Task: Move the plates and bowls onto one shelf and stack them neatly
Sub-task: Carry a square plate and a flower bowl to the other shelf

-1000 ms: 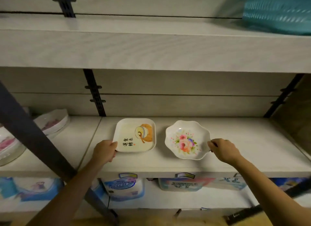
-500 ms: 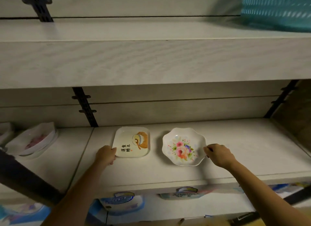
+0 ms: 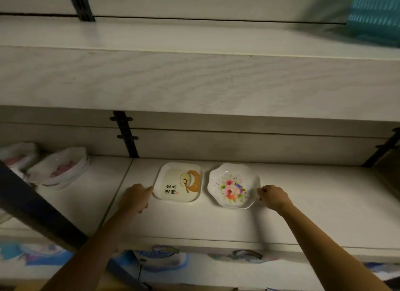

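two small dishes sit side by side, close but not touching, on the middle shelf (image 3: pixel 324 204) of a pale shelving unit: a square plate (image 3: pixel 178 182) with rounded corners, printed with an orange picture and dark characters, and to its right a scalloped bowl (image 3: pixel 234 185) painted with pink flowers. both look thin, stiff and glossy, likely light but slippery and liable to chip, so the raised rim is the best place to pinch each one. the left hand (image 3: pixel 136 197) rests loosely curled on the shelf, its fingertips touching the plate's left edge without clasping it. the right hand (image 3: pixel 273 196) has its fingers curled at the bowl's right rim, seemingly pinching it, though the grip is hard to see. further left on the same shelf, well apart, other flowered bowls (image 3: pixel 59 166) are already stacked. a teal basket (image 3: pixel 375 13) sits on the shelf above.
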Tool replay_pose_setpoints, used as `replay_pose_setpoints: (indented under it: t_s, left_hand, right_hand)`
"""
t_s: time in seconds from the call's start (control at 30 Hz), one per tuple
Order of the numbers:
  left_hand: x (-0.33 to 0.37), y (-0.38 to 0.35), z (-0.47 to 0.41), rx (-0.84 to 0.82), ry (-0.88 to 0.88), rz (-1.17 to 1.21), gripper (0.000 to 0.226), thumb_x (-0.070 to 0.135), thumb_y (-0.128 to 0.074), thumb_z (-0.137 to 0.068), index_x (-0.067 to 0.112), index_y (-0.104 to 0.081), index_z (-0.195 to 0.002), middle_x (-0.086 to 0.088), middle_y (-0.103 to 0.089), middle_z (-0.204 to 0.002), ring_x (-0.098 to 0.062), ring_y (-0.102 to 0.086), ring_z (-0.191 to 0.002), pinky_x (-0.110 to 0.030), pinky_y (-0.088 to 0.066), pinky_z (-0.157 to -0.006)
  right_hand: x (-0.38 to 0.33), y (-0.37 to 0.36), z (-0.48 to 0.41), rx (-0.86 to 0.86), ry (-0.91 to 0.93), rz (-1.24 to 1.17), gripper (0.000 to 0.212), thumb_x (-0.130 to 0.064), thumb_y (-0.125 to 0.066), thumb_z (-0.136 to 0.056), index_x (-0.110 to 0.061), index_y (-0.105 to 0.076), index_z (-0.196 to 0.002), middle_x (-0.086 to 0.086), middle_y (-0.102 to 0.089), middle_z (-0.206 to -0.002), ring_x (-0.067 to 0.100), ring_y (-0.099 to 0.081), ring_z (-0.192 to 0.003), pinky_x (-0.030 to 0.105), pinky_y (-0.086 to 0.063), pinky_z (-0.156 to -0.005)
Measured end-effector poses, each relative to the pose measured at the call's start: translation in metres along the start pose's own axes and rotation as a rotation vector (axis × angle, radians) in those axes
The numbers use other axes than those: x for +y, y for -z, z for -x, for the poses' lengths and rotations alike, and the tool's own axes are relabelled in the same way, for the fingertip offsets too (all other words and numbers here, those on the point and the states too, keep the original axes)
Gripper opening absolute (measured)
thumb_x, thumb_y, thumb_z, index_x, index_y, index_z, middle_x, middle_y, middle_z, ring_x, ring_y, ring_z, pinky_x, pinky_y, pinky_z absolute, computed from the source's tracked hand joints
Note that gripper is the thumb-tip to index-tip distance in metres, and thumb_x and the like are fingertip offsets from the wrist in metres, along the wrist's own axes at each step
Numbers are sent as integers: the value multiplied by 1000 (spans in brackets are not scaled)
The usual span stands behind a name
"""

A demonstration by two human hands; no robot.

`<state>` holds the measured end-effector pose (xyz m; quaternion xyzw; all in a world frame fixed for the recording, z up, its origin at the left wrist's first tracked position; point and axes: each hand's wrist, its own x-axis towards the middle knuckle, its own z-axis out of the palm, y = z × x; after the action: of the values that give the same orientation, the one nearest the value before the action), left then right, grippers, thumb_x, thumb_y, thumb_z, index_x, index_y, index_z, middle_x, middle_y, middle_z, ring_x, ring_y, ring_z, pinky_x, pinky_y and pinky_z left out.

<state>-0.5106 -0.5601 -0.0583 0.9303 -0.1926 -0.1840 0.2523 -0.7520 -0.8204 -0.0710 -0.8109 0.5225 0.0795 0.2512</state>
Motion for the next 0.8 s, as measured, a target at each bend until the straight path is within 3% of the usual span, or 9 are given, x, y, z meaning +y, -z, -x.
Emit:
replay_pose_setpoints:
  t_s: [0.3,0.43,0.53,0.67,0.8]
  left_hand:
    - [-5,36,39,22,-160,-214,28,34,-42,-95,16,-50,-75,2,-55,-63,-12,-49,-53,-25,-40,-57]
    - [-4,47,55,59,-211,-233,26,35,-43,-94,17,-49,-76,-2,-59,-72,-17,-56,-64,-28,-43,-63]
    - [-3,53,64,76,-254,-250,27,35,-43,-94,13,-58,-86,-3,-62,-77,-20,-59,-73,-28,-43,-66]
    - [0,61,80,55,-278,-303,28,38,-44,-93,15,-59,-91,-3,-63,-84,-20,-59,-80,-28,-43,-69]
    - [-1,71,102,41,-290,-314,22,39,-42,-94,22,-47,-81,6,-51,-72,-14,-52,-75,-26,-38,-68]
  right_hand:
    - [-14,-6,-13,-26,-40,-14,42,-35,-34,-97,-8,-62,-112,8,-57,-94,24,-54,-85,28,-39,-73]
    - [-19,5,4,47,-7,103,46,-43,-35,-96,-9,-50,-124,11,-59,-113,28,-58,-101,33,-43,-81]
    - [-26,17,25,203,178,133,42,-39,-44,-94,-11,-47,-125,11,-53,-128,30,-56,-111,37,-46,-87]
    - [-44,32,60,154,499,250,36,-37,-48,-93,-20,-53,-124,3,-55,-129,25,-54,-114,36,-48,-89]
    - [-65,37,98,122,682,317,36,-37,-45,-94,-24,-51,-128,0,-57,-130,22,-56,-112,31,-46,-87]
